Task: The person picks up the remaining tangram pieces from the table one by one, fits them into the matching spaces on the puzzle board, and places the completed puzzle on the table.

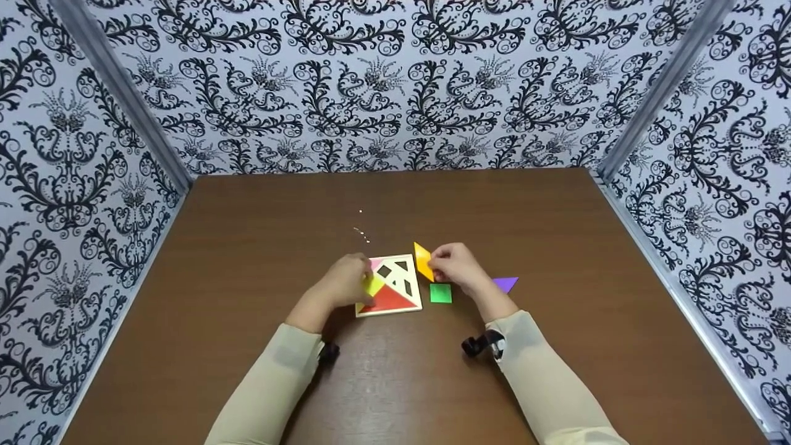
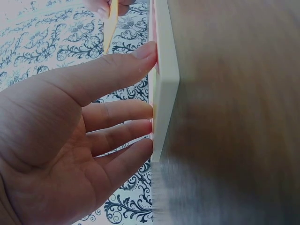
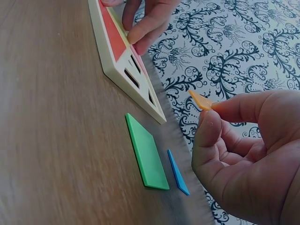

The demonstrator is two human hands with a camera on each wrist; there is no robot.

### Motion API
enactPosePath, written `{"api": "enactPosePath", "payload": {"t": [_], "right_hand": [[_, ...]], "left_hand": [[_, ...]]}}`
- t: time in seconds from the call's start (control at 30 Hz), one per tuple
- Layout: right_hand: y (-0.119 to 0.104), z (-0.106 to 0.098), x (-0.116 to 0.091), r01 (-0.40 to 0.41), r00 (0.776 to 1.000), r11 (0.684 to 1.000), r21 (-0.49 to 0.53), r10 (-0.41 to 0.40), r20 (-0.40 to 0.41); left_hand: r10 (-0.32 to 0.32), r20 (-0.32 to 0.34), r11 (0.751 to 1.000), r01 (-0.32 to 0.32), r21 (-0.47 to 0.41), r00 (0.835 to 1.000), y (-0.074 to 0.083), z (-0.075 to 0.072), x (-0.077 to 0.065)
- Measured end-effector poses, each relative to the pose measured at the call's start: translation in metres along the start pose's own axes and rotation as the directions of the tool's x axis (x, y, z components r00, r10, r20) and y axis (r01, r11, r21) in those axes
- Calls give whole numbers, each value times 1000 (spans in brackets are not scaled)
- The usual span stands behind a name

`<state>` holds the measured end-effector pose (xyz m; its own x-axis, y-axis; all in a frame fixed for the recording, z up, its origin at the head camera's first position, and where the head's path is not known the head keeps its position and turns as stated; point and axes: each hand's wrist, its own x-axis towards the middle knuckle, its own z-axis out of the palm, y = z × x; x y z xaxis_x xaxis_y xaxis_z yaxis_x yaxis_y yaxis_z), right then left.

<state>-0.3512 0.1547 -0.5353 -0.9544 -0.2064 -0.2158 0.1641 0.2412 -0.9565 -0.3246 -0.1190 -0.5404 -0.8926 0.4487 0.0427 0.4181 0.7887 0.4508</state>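
Orange piece (image 1: 422,260) is pinched by the right hand (image 1: 458,266), while the left hand (image 1: 342,281) touches the puzzle board (image 1: 413,272), fingers extended.

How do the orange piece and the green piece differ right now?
The orange piece is pinched in the right hand; the green piece lies flat on the table. The orange piece shows a sharp point; the green piece is square. Both are thin and outside the board.

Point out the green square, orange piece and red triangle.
Green square (image 1: 440,293): head view, top face's middle.
Orange piece (image 1: 423,261): head view, broad face's middle.
Red triangle (image 1: 389,300): head view, top face's middle.
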Motion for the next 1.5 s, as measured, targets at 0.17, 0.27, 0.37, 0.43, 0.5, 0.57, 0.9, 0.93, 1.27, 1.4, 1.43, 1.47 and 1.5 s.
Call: {"api": "enactPosePath", "payload": {"t": [0.17, 0.27, 0.37, 0.43, 0.5, 0.57, 0.9, 0.93, 1.27, 1.4, 1.43, 1.47, 1.5], "right_hand": [[3, 4, 1, 20, 1000, 1000, -1, -20, 3], [4, 7, 1, 17, 1000, 1000, -11, -16, 8], [4, 8, 1, 1, 1000, 1000, -18, -1, 10], [3, 9, 1, -8, 1000, 1000, -26, 8, 10], [2, 10, 0, -13, 1000, 999, -33, 13, 12], [2, 11, 0, -8, 1000, 999, -48, 9, 14], [4, 16, 1, -1, 1000, 997, -71, 2, 12], [5, 17, 1, 0, 1000, 997, -77, 1, 11], [5, 24, -3, -9, 999, 995, -100, 13, 33], [6, 26, -4, -5, 999, 994, -110, 10, 40], [6, 26, -4, -4, 999, 994, -112, 9, 42], [7, 26, -4, -2, 999, 993, -116, 8, 45], [7, 26, -4, 0, 999, 993, -122, 6, 48]], "left_hand": [[-1, -2, 1000, 1, 7, 1000, 0, 0, 0], [-10, 0, 1000, 10, -1, 1000, 0, 0, 0], [-21, 5, 1000, 21, -15, 1000, 1, -1, -1], [-22, 5, 1000, 22, -18, 1000, 1, -1, -1], [-16, 3, 1000, 16, -14, 1000, 1, -1, 0], [-5, -3, 1000, 5, -8, 1000, 0, -1, 0], [9, -6, 1000, -9, 2, 1000, -1, -2, 1], [7, -6, 1000, -7, 0, 1000, -1, -2, 0], [-15, 10, 1000, 15, -17, 1000, 0, -2, 0], [-9, 7, 1000, 9, -12, 1000, -1, -1, 1], [-8, 9, 1000, 8, -16, 1000, -1, -1, 1], [-8, 9, 1000, 8, -18, 1000, -1, -1, 1], [-8, 10, 1000, 8, -19, 1000, -1, -1, 1]]}}
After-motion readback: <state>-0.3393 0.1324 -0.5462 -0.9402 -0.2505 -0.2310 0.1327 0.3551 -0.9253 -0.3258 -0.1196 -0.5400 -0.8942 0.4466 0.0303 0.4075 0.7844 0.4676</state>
